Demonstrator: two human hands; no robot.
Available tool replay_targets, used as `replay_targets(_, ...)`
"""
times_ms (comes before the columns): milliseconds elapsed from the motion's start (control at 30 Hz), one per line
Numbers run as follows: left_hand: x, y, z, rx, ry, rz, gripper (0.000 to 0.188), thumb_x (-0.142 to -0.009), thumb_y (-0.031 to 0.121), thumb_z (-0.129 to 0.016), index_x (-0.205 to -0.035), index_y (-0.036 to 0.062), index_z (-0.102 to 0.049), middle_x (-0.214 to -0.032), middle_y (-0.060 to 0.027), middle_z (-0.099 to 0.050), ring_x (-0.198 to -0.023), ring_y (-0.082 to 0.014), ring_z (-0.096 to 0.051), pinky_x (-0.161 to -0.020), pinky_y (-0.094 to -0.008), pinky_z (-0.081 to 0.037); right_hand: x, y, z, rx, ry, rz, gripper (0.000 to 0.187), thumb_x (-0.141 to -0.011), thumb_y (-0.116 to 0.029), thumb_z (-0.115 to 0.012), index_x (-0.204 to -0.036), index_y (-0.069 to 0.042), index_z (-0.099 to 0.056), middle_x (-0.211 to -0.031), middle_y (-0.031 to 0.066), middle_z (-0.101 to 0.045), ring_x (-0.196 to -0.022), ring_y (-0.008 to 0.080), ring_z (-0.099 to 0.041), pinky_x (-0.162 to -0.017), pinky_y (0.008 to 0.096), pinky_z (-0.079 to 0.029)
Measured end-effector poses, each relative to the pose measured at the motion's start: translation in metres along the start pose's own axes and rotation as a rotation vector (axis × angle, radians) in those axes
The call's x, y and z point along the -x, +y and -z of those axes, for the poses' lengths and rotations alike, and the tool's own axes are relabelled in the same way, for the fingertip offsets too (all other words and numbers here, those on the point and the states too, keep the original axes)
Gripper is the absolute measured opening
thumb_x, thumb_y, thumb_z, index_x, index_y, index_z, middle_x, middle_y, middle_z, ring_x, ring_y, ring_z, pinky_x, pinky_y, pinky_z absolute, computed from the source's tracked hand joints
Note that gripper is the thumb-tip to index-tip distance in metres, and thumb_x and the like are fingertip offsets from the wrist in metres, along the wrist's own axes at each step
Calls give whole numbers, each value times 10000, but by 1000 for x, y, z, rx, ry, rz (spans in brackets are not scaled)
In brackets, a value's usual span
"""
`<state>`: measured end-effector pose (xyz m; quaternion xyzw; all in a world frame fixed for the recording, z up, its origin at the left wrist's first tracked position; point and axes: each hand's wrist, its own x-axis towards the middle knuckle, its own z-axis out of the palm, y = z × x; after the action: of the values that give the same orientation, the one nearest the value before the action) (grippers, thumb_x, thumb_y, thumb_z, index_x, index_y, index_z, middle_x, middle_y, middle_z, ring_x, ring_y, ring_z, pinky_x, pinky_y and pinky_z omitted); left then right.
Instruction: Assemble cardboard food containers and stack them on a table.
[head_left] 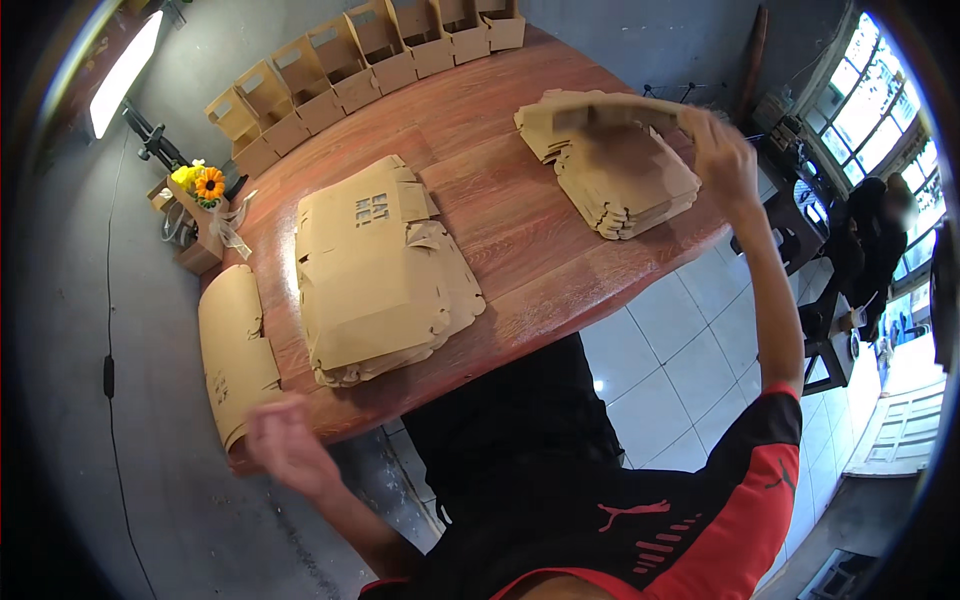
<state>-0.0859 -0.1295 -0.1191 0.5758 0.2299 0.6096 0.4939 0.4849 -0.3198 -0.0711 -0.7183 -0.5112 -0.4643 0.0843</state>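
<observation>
My right hand (722,155) grips the edge of a flat die-cut cardboard blank (632,105), raised and tilted above the right-hand stack of cardboard blanks (625,195). The hand and the raised blank are slightly blurred. Low at the left, my left hand (287,437) hovers near the table's corner, its fingers smeared by motion. Nearest to it is a bent cardboard sheet (232,345), curving at the table's left edge; whether the hand touches it I cannot tell. Between the hands lies a larger stack of cardboard blanks (375,290), with cut-out lettering in the top one.
Folded cardboard carriers (358,92) stand in a row along the far edge of the reddish wooden table (490,215). A small holder with orange and yellow flowers (205,225) sits at the left edge. At the right, beyond the table, a person (872,240) is near a dark table.
</observation>
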Motion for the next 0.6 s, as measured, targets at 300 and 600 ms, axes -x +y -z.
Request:
replay_targets(300,-3,11,-92,29,-1111,311,506,-967,204,-656,-1397,-43,-556,-1349,-199,-651,-1286,-283,-610,-1088,-384,-446,-140,19,42,169,371,-8,418,-894,-73,-655,-1278,-236,-647,-1022,53,-749,-849,286,-733,-717,394,-604)
replay_targets(600,-31,23,-50,881,-406,514,1095,-921,757,-507,-1610,-10,-140,-1609,-303,-290,-1467,-482,-347,-1119,-723,-319,-171,-151,130,-237,660,439,264,-892,-33,-741,-1155,-54,-726,-1036,96,-781,-963,252,-767,-831,349,-643)
